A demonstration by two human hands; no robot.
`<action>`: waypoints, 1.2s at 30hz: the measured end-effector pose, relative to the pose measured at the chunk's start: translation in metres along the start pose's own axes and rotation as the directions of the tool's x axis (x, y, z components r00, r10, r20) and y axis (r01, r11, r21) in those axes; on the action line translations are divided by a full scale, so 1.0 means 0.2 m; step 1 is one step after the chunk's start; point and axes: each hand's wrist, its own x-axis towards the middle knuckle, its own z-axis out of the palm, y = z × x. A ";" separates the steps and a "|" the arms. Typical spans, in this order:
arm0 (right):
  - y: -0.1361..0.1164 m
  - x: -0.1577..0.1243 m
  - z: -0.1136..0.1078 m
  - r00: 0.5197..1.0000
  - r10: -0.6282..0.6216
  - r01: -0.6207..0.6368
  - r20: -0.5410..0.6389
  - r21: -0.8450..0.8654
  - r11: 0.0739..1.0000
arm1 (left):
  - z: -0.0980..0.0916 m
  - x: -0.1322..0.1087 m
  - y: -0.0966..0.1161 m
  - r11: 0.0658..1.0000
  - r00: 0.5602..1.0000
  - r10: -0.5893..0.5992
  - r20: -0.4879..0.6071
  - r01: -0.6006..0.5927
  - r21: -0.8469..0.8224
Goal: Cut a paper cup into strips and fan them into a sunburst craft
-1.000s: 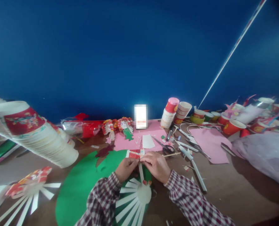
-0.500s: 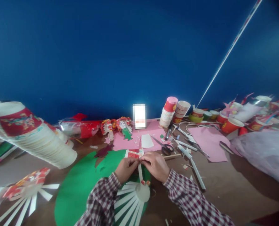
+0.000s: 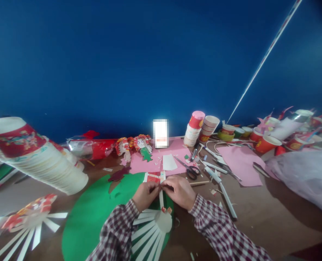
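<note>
My left hand [image 3: 147, 195] and my right hand [image 3: 180, 191] meet fingertip to fingertip over the green sheet [image 3: 87, 214]. Both pinch a narrow white paper strip [image 3: 161, 200] near its upper part. The strip runs down to a round white cup base [image 3: 165, 222] with long white strips [image 3: 147, 235] fanned out to the lower left. Small red-and-white bits sit where the strip meets the base. Just beyond my fingertips lies a red patterned paper piece [image 3: 153, 177] with white edges. My fingertips partly hide the strip.
Scissors [image 3: 193, 172], a white glue gun [image 3: 212, 174] and pink paper [image 3: 239, 165] lie ahead and right. Cup stacks stand behind [image 3: 193, 132] and at left [image 3: 49, 163]. Another cut cup [image 3: 32, 219] lies lower left; a plastic bag [image 3: 304, 177] is at right.
The view has shifted very slightly. Both hands stay in nearly the same place, still pinching the strip.
</note>
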 end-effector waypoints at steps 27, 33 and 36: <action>-0.02 0.00 0.03 0.996 -0.016 0.015 -0.090 -0.020 1.000 | -0.01 0.00 0.03 0.984 0.999 -0.044 0.000 0.043 -0.174; -0.02 -0.01 0.03 0.991 -0.056 0.052 -0.118 -0.044 0.998 | -0.01 -0.01 0.04 0.991 0.998 -0.054 -0.020 0.051 -0.126; -0.02 -0.01 0.04 0.988 -0.085 0.079 -0.127 -0.049 0.996 | -0.02 -0.01 0.05 0.979 0.998 -0.061 0.001 0.060 -0.194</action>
